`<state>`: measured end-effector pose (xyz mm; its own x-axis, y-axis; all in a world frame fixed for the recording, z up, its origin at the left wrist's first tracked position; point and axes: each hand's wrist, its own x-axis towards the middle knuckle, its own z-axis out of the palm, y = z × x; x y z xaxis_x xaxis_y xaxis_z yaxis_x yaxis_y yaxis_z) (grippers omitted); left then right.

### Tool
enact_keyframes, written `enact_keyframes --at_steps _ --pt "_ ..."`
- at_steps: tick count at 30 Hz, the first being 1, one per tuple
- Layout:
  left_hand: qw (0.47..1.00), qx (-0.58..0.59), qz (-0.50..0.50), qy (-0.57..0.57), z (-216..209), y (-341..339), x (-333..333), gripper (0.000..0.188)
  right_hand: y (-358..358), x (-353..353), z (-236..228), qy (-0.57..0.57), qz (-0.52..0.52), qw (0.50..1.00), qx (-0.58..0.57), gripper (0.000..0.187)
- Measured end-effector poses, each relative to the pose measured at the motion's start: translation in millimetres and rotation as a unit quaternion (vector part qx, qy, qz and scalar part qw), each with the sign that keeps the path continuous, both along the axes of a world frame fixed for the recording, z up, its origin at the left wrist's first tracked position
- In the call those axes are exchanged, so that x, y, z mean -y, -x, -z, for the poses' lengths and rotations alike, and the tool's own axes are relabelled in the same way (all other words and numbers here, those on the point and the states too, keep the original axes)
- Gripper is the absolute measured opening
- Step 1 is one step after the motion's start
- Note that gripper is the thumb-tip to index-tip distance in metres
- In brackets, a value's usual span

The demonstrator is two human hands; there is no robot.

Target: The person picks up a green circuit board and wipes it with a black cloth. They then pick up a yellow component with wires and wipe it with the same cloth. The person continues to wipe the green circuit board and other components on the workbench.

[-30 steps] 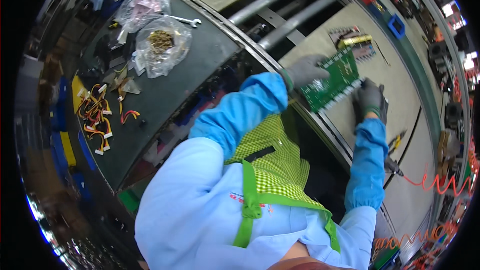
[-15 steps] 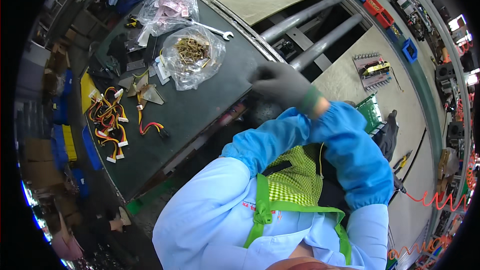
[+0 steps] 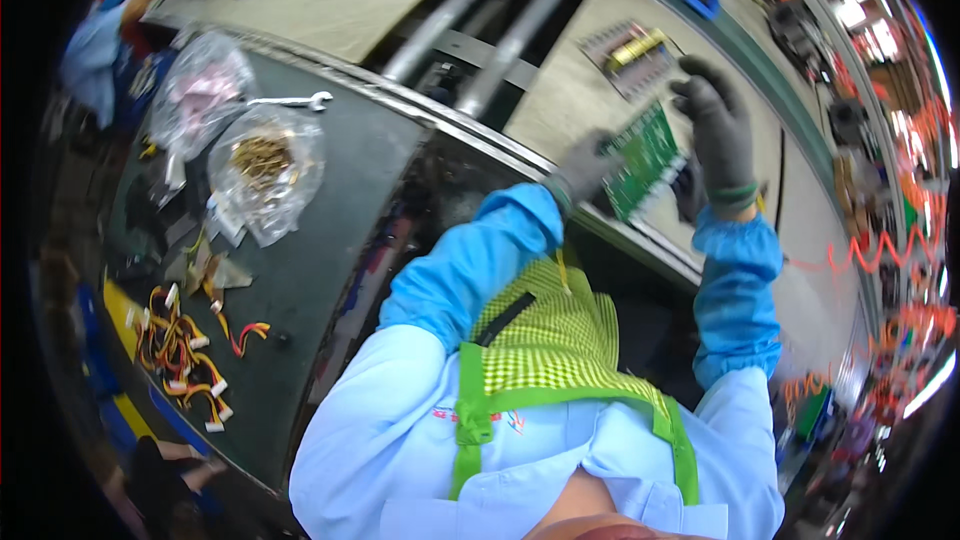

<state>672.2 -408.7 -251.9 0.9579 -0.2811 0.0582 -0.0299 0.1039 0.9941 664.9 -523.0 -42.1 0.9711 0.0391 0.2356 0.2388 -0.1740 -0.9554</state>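
Observation:
My left hand (image 3: pixel 584 166), in a grey glove, is at the left edge of a green circuit board (image 3: pixel 643 162). Its fingers are bent against that edge and appear to grip it, though motion blurs them. The board slants over the near edge of the pale worktop, with light-coloured parts along its sides. To the board's right, my gloved right hand (image 3: pixel 716 130) is raised, holding nothing, its fingers loosely curved and apart. Just beyond the green board lies another board (image 3: pixel 628 58) with a yellow wound part on it. Dark cloth (image 3: pixel 689 190) shows partly behind the green board.
On the dark table (image 3: pixel 330 160) at left are a clear bag of brass-coloured pieces (image 3: pixel 262 162), a bag with pinkish contents (image 3: pixel 205 90), a wrench (image 3: pixel 292 101) and bundled wires (image 3: pixel 180 345). Metal rollers (image 3: pixel 515 40) span a gap. Red coiled hoses (image 3: pixel 865 255) hang at right.
My hands, earlier close together with the forearms crossed, have separated. The left has reached the green circuit board; the right has moved to its far side. The whole view has turned and shifted.

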Motion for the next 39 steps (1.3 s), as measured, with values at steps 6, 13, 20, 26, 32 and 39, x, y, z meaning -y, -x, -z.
enact_keyframes --at_steps 6,13,20,26,32,39 --pt "0.997 0.053 0.045 0.017 -54.5 -21.4 -4.5 0.038 34.1 152.4 53.6 0.357 0.132 0.924 0.020 0.046" --pt "0.944 0.298 0.005 -0.140 -70.9 -31.6 7.3 0.033 54.9 195.6 155.7 0.524 0.122 0.843 -0.023 0.055" --pt "0.954 0.258 0.009 -0.153 -79.7 -14.4 -11.0 0.034 25.9 200.7 120.9 0.453 0.341 0.824 0.009 0.041" --pt "0.944 0.275 0.040 -0.176 -97.4 -8.8 1.6 0.035 13.3 136.9 170.0 0.606 0.313 0.732 0.018 0.046" --pt "0.949 0.234 0.119 -0.175 -92.3 -18.7 -19.7 0.051 11.3 135.8 169.6 0.542 0.174 0.822 0.033 0.050" --pt "0.917 0.223 0.180 -0.277 -95.5 -0.5 -51.6 0.106 10.6 118.5 149.3 0.557 0.149 0.817 0.000 0.048"
